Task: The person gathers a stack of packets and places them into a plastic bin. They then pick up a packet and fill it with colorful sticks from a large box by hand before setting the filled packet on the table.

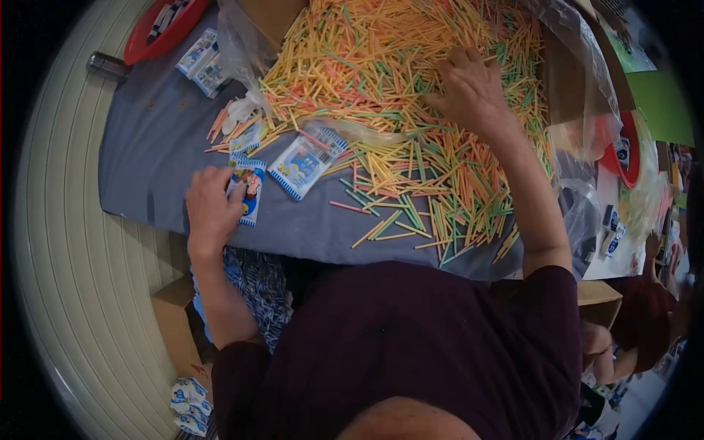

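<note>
My left hand [211, 209] is at the near left edge of the table, its fingers curled at a small blue-and-white printed packet [252, 192] with the thumb over it. A second packet [306, 163] lies flat just to the right, with a pink stick across its top. My right hand [471, 86] rests palm down on a large heap of thin coloured sticks [367, 59], yellow, orange, pink and green. Its fingers are apart and the thumb points left; the fingertips are partly among the sticks.
Loose sticks [411, 213] spread over the grey cloth [158, 165]. Clear plastic sheeting [572, 66] lines the cardboard around the heap. More packets [202, 62], a red basin [165, 29] and a dark bottle [108, 66] are at left. At right are another red basin [627, 150] and a person [638, 323].
</note>
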`<state>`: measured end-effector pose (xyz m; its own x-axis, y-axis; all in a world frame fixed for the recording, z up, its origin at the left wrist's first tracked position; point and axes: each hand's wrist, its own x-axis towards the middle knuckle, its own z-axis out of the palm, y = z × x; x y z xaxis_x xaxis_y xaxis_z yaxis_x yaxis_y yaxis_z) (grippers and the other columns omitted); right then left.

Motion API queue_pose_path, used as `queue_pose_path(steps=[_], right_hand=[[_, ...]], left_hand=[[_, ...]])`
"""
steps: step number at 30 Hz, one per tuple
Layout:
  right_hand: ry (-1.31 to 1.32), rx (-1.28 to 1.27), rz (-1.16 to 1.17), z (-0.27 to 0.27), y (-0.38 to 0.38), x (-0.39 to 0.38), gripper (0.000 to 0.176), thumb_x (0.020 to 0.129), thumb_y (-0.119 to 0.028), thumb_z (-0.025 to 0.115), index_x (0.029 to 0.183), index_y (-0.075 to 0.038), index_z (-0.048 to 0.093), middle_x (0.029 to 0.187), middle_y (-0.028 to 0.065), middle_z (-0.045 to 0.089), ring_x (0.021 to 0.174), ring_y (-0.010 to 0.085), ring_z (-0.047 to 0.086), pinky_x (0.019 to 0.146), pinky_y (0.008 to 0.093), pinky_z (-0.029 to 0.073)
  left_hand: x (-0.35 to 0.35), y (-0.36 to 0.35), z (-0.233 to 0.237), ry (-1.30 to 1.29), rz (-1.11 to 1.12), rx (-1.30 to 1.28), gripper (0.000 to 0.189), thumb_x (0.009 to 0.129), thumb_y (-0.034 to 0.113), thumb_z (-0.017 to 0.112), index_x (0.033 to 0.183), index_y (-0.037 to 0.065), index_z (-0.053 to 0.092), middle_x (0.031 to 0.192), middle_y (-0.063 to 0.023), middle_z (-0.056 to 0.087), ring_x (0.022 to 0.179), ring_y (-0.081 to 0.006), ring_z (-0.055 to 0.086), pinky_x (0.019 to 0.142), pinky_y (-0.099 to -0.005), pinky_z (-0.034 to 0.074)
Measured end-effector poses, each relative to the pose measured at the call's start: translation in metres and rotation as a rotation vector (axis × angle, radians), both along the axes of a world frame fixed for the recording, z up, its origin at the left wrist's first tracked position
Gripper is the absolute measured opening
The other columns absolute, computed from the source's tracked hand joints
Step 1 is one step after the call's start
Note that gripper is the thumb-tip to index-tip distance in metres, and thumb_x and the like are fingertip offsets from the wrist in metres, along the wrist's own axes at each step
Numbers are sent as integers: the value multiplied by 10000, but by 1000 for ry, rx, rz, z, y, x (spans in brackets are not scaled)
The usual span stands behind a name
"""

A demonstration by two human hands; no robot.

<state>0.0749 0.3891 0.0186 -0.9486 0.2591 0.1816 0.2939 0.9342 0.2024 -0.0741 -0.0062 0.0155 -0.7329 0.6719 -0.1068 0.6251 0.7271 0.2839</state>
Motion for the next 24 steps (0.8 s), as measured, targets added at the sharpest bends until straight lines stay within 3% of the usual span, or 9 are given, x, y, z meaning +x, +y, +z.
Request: queue_pose_path(steps=[2,5,8,12,15,17,21,23,24], right_hand=[[-91,-50,-52,7,-9,-7,405,796,-267,726,1116,-30,655,1199,175,556,1194,347,474,925,622,382],[-67,106,-60,-19,0,-21,315,831,-150,622,1122,-28,632,1173,179,560,1179,353,472,912,614,374],[-90,23,-61,-16,2,-27,291,833,-74,540,1105,-30,632,1185,183,557,1178,354,473,911,623,360],[139,75,103,-44,26,-15,249,839,-80,575,1073,-13,628,1095,180,584,1146,354,485,875,669,355],[301,16,111,-46,34,-12,333,920,-123,551,1238,-27,543,1087,164,597,1038,345,540,841,662,356],[401,-284,62,-53,46,-10,395,994,-185,497,1369,-70,456,1032,145,630,909,362,587,807,649,359],[615,-620,99,-63,68,-18,362,1005,-213,513,1348,-99,522,886,103,639,779,288,606,728,563,431],[652,-647,340,-74,90,-23,409,1054,-258,458,1453,-173,420,1268,124,585,1032,293,610,759,504,520],[654,-654,348,-71,83,-27,409,1054,-258,458,1453,-173,420,1268,124,585,1032,293,610,759,504,520]], left_hand=[[21,27,6,438,35,93,246,759,133,706,996,80,662,921,-96,557,919,-329,527,773,-451,444],[39,63,12,374,-182,278,264,765,164,713,996,62,638,988,-104,554,957,-304,534,791,-439,450],[60,90,-15,277,-344,294,265,740,139,710,968,29,632,969,-117,556,944,-290,546,734,-415,474],[71,94,-38,409,-333,217,237,709,114,699,913,13,633,910,-104,561,886,-281,565,657,-373,491],[65,86,-42,385,-349,370,173,688,61,673,853,19,643,848,-92,570,820,-278,578,618,-343,500],[62,86,-46,386,-363,601,152,684,32,672,835,16,656,826,-88,594,801,-285,587,663,-355,511],[69,90,-34,257,-297,629,180,668,-2,676,847,20,674,856,-91,619,822,-280,593,689,-372,511],[65,88,-33,174,-222,578,210,661,-15,689,866,32,688,865,-80,626,826,-280,591,701,-387,504],[61,87,-33,180,-215,571,210,661,-15,689,866,32,688,865,-80,626,826,-280,591,701,-387,504]])
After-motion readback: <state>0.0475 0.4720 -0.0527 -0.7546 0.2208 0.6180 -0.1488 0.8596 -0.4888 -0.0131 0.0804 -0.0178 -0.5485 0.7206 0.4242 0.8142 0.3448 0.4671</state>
